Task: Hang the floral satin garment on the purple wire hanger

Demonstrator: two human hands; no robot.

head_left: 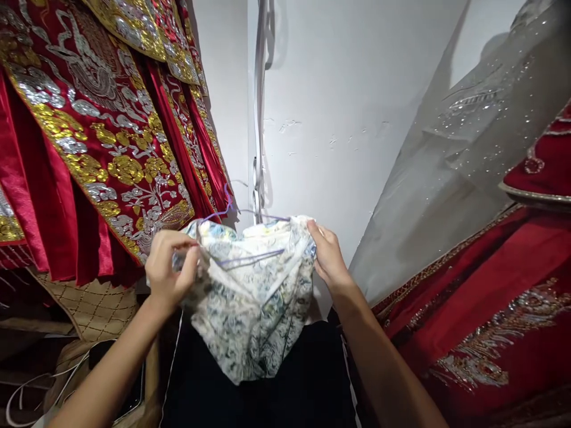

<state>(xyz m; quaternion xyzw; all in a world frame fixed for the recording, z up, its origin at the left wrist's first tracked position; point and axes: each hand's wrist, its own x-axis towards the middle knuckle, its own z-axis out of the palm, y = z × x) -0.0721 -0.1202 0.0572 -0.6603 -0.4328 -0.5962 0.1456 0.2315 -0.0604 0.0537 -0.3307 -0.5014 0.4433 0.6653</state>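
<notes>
In front of me a white V-neck top (250, 315) with a blue, green and yellow floral pattern hangs on a thin purple wire hanger (228, 202). The hanger's hook sticks up above the neckline, and its lower bar shows through the neck opening. My left hand (168, 267) is closed in a pinch at the top's left shoulder, thumb and forefinger near the neckline edge. At the other shoulder, my right hand (329, 252) grips the fabric with its thumb on the near side; its other fingers are mostly hidden behind the cloth. The top's lower part is gathered and folded to a point.
Red garments with gold and silver embroidery (116, 160) hang at left. On the right are a sheer sparkly white garment (428, 172) and a red beaded one (499, 297). A phone-like black device (136, 386) and a white cable (20, 398) lie lower left. Behind is a white wall (330, 95).
</notes>
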